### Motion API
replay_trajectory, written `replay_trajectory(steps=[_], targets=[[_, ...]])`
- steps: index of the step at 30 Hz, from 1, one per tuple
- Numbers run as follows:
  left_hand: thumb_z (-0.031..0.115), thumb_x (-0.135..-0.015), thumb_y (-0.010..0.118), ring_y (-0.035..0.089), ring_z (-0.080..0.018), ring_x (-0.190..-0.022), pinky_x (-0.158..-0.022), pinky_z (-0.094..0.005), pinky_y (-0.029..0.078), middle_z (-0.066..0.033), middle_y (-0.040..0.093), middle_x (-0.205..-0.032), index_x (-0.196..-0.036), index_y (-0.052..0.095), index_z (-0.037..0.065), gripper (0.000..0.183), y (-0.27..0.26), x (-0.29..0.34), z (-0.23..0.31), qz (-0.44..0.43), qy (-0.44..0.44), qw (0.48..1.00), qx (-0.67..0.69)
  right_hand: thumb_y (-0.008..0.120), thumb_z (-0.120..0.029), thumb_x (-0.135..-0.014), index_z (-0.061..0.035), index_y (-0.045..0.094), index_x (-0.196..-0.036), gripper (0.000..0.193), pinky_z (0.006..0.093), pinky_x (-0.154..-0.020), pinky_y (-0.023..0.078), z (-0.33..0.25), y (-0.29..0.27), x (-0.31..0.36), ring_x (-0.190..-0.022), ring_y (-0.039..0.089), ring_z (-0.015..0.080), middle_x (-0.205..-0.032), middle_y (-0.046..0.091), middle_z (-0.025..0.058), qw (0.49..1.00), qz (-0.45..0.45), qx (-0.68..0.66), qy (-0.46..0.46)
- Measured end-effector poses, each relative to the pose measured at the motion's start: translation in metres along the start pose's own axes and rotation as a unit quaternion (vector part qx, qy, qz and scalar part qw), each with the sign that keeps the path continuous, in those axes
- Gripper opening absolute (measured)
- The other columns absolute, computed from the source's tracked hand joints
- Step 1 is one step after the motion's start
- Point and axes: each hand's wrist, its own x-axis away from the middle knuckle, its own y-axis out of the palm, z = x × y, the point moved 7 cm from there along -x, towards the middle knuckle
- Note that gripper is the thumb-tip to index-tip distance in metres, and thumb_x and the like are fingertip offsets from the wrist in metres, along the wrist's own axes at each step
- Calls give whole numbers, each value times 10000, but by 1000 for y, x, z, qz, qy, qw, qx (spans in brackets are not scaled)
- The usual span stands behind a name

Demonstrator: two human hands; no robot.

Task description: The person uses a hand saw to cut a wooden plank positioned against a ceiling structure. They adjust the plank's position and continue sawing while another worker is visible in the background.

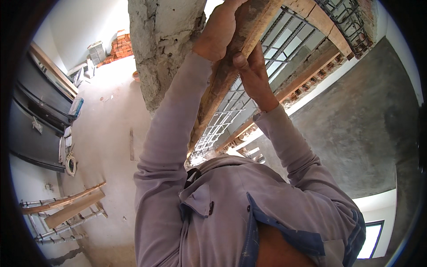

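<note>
A long, rough wooden beam (255, 22) slants across the upper middle, just in front of my chest. My right hand (257, 82) grips the beam's right edge, thumb on the near face and the other fingers going behind it. My left hand (219, 33) lies against the beam's left side, farther up. Its fingers run out at the top edge of the picture, so I cannot see whether they hold anything. Steel reinforcing bars (278, 50) stretch along the right of the beam, behind my right hand. A broken concrete column (164, 49) stands left of my left hand.
Far below on the left, red bricks (122, 46) and grey blocks (95, 53) are stacked by the wall. A coiled hose or rope (70, 164) lies beside dark panels (38, 127). Lower left stands scaffolding with a plank (73, 208). A grey plastered surface (347, 120) fills the right.
</note>
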Motion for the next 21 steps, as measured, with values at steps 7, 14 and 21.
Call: replay_trajectory(steps=[7,14,21], targets=[[418,-970,436,572,-193,-481,-439,-304,476,-66,597,-674,-988,577,67,378,11,11,2,-12,-56,998,-9,597,-300,-933,-2,285,-1370,615,332,-991,380,0,-1,1,-1163,461,184,-1258,472,112,1000,7,-2,-20],[390,-979,426,584,-174,-538,-476,-286,477,-55,614,-720,-1038,566,67,357,7,8,-3,-21,-42,998,-29,638,-324,-907,10,305,-1345,643,350,-1005,373,-9,-3,0,-1165,461,200,-1240,474,121,1000,5,22,8],[413,-915,507,525,-167,-960,-889,-294,390,-73,586,-1047,-1187,551,17,482,4,2,-7,65,33,988,-135,703,-347,-856,-27,294,-1376,735,369,-1020,385,9,-21,9,-1208,465,218,-1299,459,113,997,1,-48,55]])
